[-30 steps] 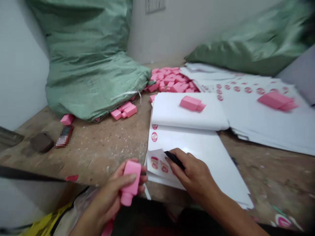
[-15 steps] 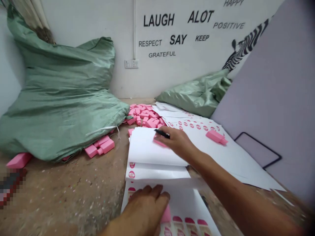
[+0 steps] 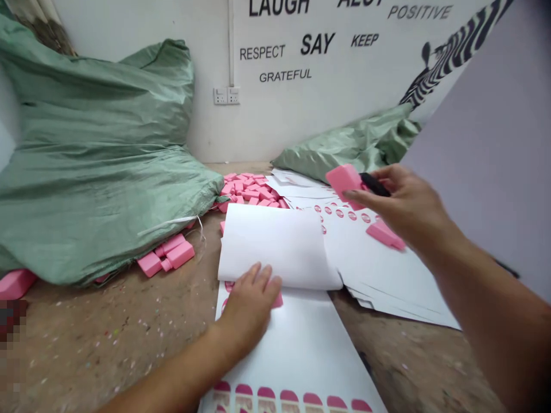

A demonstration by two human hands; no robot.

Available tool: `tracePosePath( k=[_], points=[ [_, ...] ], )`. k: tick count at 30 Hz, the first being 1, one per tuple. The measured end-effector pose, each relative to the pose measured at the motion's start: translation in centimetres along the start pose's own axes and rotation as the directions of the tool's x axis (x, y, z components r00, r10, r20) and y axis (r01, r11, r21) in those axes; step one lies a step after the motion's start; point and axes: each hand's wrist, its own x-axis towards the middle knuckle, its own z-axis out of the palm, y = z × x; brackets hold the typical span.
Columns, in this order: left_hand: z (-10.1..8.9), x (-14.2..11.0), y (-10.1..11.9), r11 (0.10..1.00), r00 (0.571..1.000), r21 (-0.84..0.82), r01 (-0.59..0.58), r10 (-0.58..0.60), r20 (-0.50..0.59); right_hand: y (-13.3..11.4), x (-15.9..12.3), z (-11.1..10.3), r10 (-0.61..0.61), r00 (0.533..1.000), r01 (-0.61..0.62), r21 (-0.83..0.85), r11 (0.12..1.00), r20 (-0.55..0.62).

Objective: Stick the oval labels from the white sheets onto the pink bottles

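My right hand (image 3: 404, 201) is raised above the sheets at the right, closed round a pink plastic bottle (image 3: 344, 182). A slim black object (image 3: 374, 184), its kind unclear, is in the same grip beside the bottle. Over the sticker sheet (image 3: 301, 344) lies my left hand (image 3: 249, 307), its fingers curved over a second pink bottle (image 3: 278, 300) that is mostly hidden beneath them. Just beyond it, the folded-back part of a sheet (image 3: 271, 246) shows its plain white side. Oval and arched pink labels run along the sticker sheet's edges.
More sheets (image 3: 396, 287) spread out at the right, with a pink bottle (image 3: 385, 235) lying on them. Behind is a heap of pink bottles (image 3: 247, 188). A large green sack (image 3: 103, 166) stands at the left, with several bottles (image 3: 174, 251) by its base. Another green sack (image 3: 340, 149) lies against the wall.
My right hand has lifted off the white sheet and moved up and right with the pink bottle and black object. My left hand has moved forward over the sticker sheet with its bottle.
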Motion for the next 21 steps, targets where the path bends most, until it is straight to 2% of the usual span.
tracePosePath(
  k=[2,4,5,8,11,14,17,21],
  points=[
    [-0.5,1.1,-0.5,0.999,0.999,-0.049,0.015,-0.018,-0.050,-0.8,-1.6,0.1,-0.029,0.997,0.028,0.002,1.000,0.065],
    [-1.0,1.8,-0.8,0.996,0.997,-0.085,0.014,-0.021,-0.078,-1.6,-3.7,2.1,-0.073,0.976,0.077,-0.011,0.997,0.205],
    [-1.2,2.0,-0.9,0.994,0.995,-0.107,0.015,-0.025,-0.093,-1.8,-4.6,3.5,-0.098,0.941,0.137,-0.101,0.985,0.323],
    [-1.8,2.0,-0.6,0.984,0.989,-0.174,0.030,-0.055,-0.141,-1.9,-6.1,7.8,-0.103,0.915,0.193,-0.197,0.961,0.390],
    [-2.5,1.1,0.0,0.970,0.974,-0.234,0.064,-0.111,-0.196,-1.1,-5.9,10.0,-0.106,0.903,0.227,-0.254,0.940,0.416],
    [-3.5,-0.8,0.1,0.949,0.934,-0.270,0.164,-0.237,-0.266,-0.3,-4.8,10.5,-0.105,0.903,0.242,-0.292,0.925,0.416],
    [-4.6,-3.5,-0.7,0.900,0.858,-0.305,0.311,-0.404,-0.316,-0.3,-3.7,10.5,-0.075,0.922,0.202,-0.307,0.930,0.380],
    [-5.1,-8.2,-1.9,0.810,0.792,-0.404,0.426,-0.549,-0.266,-1.3,-4.5,9.0,-0.061,0.942,0.156,-0.267,0.951,0.331]
  ],
)
